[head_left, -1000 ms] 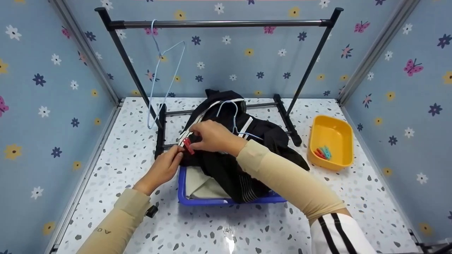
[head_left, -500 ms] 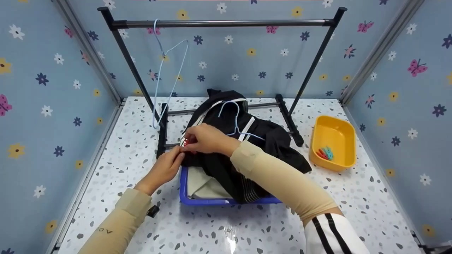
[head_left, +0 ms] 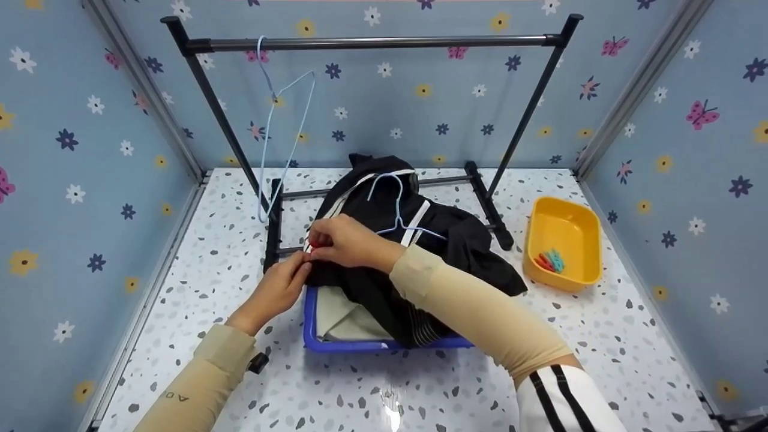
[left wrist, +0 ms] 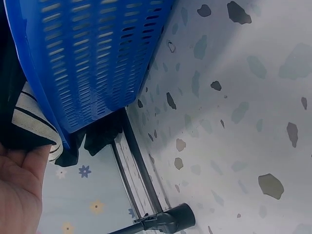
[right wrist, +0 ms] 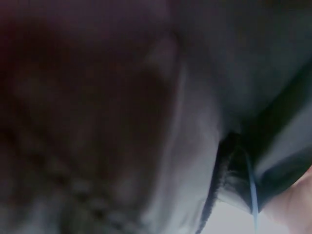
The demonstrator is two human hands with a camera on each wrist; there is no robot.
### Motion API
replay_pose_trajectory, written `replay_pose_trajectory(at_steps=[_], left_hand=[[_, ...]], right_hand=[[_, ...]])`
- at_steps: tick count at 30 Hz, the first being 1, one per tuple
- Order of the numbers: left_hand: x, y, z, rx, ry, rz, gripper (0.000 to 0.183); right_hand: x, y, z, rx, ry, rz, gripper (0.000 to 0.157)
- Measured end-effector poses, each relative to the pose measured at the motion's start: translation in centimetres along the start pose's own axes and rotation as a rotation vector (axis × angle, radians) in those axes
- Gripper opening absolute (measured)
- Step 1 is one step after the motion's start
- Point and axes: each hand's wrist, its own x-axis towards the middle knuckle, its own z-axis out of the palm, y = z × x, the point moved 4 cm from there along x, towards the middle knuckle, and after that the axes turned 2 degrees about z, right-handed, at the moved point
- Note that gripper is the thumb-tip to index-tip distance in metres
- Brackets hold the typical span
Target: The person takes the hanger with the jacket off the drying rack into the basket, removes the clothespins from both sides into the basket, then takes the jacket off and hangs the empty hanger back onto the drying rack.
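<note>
A black garment (head_left: 462,240) with white stripes lies heaped over a blue basket (head_left: 324,345), a pale blue wire hanger (head_left: 399,198) poking out of it. At its left edge my left hand (head_left: 282,285) pinches the cloth; the left wrist view has the striped edge (left wrist: 30,117) between thumb and fingers. Fingertips close to those of the left, my right hand (head_left: 354,241) pinches a red clothespin (head_left: 312,245), mostly hidden by the fingers, right at the striped edge. Blurred dark cloth (right wrist: 122,122) fills most of the right wrist view, with hanger wire (right wrist: 253,187) low at right.
Behind the basket stands a black clothes rack (head_left: 372,43), a bare blue hanger (head_left: 264,141) on its bar at left. To the right sits a yellow bin (head_left: 579,240) with several red and teal clothespins (head_left: 549,261). Beige cloth (head_left: 348,315) lies in the basket.
My right hand has moved slightly down and left with the red clothespin, bringing it to the striped edge beside my left fingertips. The left hand stays in place.
</note>
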Motion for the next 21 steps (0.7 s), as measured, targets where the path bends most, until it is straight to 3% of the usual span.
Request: replay_pose_trajectory(at_steps=[11,21], left_hand=[[0.1,-0.1,0.0,0.019,0.002,-0.004,0.015],[0.1,-0.2,0.0,0.039,0.001,-0.002,0.014]], right_hand=[[-0.4,-0.4,-0.9,0.078,0.086,-0.030,0.008],[-1.2,-1.6,-2.7,0.074,0.127,-0.006,0.017]])
